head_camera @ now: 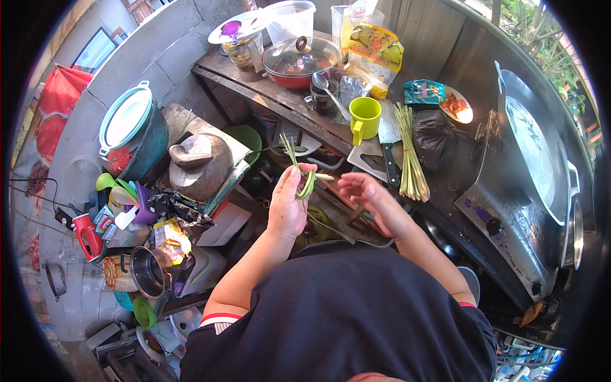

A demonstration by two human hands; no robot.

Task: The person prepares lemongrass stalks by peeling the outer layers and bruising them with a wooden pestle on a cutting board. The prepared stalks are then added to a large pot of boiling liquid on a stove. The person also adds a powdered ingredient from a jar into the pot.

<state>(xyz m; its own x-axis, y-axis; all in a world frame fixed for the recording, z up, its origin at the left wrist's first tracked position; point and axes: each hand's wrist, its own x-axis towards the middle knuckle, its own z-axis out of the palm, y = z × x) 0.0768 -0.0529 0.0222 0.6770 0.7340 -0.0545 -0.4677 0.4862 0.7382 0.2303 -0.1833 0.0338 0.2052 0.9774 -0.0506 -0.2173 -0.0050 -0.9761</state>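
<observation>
My left hand holds a green lemongrass stalk that is bent into a loop, perhaps knotted. Its leafy ends stick up past the fingers, and the pale end points toward my right hand. That hand is empty, fingers apart and slightly curled, a short gap from the stalk. Beyond it, a bundle of lemongrass lies on the dark counter. Left of the bundle is a cleaver with a black handle, partly over a white board. A yellow-green plastic mug stands beside the blade.
A lidded red pan and a glass mug with a spoon stand at the back. At right, a large pot sits on a gas stove. A stone mortar and a utensil holder are at left.
</observation>
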